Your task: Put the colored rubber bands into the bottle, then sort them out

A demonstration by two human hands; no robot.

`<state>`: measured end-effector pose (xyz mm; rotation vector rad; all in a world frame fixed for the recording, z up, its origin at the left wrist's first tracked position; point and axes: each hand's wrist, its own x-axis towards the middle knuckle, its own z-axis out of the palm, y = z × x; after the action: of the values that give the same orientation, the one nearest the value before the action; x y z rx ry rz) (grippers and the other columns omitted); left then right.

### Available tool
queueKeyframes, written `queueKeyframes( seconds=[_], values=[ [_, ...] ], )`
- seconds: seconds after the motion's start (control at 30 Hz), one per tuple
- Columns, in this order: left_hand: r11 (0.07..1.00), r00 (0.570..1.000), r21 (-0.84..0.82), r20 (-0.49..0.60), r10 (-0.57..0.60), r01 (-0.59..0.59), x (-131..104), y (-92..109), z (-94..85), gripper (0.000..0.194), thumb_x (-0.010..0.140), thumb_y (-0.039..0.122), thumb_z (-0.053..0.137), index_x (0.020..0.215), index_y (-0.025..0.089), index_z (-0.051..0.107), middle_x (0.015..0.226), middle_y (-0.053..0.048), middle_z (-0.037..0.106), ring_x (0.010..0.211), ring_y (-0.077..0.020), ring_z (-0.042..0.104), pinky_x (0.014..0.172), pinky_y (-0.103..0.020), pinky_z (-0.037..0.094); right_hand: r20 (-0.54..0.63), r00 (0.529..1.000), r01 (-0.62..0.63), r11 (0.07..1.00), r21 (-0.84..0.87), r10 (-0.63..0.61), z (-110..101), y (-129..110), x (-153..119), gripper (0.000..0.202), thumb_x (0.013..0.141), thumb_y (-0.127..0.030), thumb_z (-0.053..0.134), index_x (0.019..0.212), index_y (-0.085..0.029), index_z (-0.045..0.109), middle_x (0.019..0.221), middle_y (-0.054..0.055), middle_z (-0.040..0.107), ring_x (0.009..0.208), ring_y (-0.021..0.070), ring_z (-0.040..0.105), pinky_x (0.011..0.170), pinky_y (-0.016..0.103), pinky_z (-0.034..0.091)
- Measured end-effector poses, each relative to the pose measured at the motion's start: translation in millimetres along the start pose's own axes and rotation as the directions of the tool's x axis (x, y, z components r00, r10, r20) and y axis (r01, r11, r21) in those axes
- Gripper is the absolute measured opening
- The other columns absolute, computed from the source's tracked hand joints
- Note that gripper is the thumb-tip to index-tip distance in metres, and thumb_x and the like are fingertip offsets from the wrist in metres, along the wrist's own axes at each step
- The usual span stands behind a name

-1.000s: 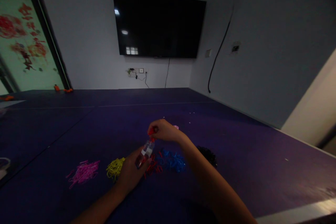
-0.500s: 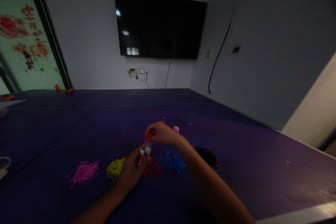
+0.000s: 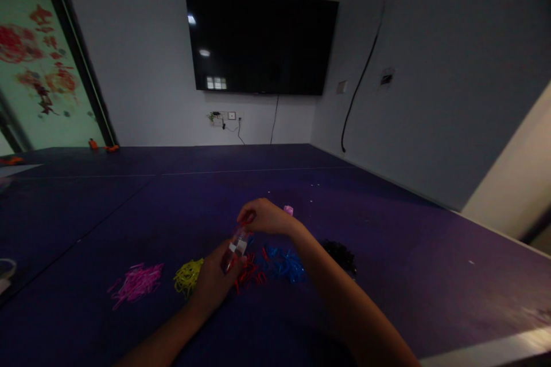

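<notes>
My left hand (image 3: 212, 282) is closed around a small clear plastic container (image 3: 239, 239) with a white label, tilted up and away to the right. Some red shows inside its lower end. Over its upper end, the fingers of my right hand (image 3: 269, 218) are pinched on thin red bands (image 3: 248, 218), partly hidden by the fingers. Just right of my left hand lies a loose pile of red bands (image 3: 253, 276). A blue pile (image 3: 287, 266) adjoins it, partly behind my right forearm. Left of my left hand is a yellow pile (image 3: 188, 276).
Farther left on the purple surface (image 3: 206, 195) lies a pink pile (image 3: 136, 283). Beyond my right forearm sits a black pile (image 3: 340, 256). A small pink object (image 3: 288, 210) rests behind my right wrist. A television (image 3: 262, 40) hangs on the far wall.
Less red shows between my right fingertips and the container's upper end. Both hands stay in nearly the same place, and the piles look unchanged.
</notes>
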<state>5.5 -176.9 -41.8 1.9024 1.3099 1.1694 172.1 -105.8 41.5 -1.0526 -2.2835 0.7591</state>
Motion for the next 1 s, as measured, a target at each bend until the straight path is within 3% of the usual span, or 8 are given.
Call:
queueKeyframes(
  seconds=[0.43,0.77,0.9,1.0],
  values=[
    [1.000,1.000,-0.021,-0.007,-0.006,0.006,-1,3,-1.0,0.041,0.075,0.049,0.055,0.099,0.017,0.064,0.069,-0.001,0.062,0.061,-0.0170,0.055,0.059,-0.027,0.042,0.008,0.997,-0.075,0.977,0.198,0.075,4,4,3,0.026,0.062,-0.003,0.067,0.086,-0.013,0.067,0.084,0.005,0.068,0.072,0.0130,0.063,0.066,0.025,0.051],
    [0.999,1.000,-0.046,-0.004,-0.015,0.015,-2,4,-0.7,0.037,0.076,0.050,0.054,0.093,0.018,0.062,0.067,0.000,0.059,0.061,-0.0167,0.054,0.057,-0.026,0.042,-0.055,0.998,-0.023,0.952,0.306,0.041,2,-4,3,0.018,0.069,-0.007,0.064,0.087,-0.012,0.066,0.081,0.004,0.067,0.073,0.0125,0.063,0.074,0.029,0.051],
    [0.997,0.999,-0.075,-0.035,-0.004,0.002,-2,3,-2.6,0.032,0.079,0.049,0.052,0.085,0.018,0.059,0.066,0.001,0.056,0.060,-0.0155,0.053,0.058,-0.025,0.043,-0.119,0.991,-0.019,0.956,0.292,0.056,3,-1,6,0.021,0.076,-0.005,0.055,0.093,-0.013,0.065,0.080,0.004,0.067,0.073,0.0121,0.063,0.074,0.029,0.051],
    [0.996,0.997,-0.090,-0.070,0.017,-0.024,-1,-1,-3.4,0.032,0.080,0.048,0.051,0.089,0.018,0.058,0.073,-0.001,0.059,0.066,-0.0172,0.056,0.061,-0.027,0.045,-0.170,0.984,-0.025,0.985,0.171,0.054,4,7,9,0.024,0.080,-0.007,0.049,0.096,-0.013,0.065,0.084,0.006,0.069,0.077,0.0135,0.064,0.073,0.028,0.051]
  ],
)
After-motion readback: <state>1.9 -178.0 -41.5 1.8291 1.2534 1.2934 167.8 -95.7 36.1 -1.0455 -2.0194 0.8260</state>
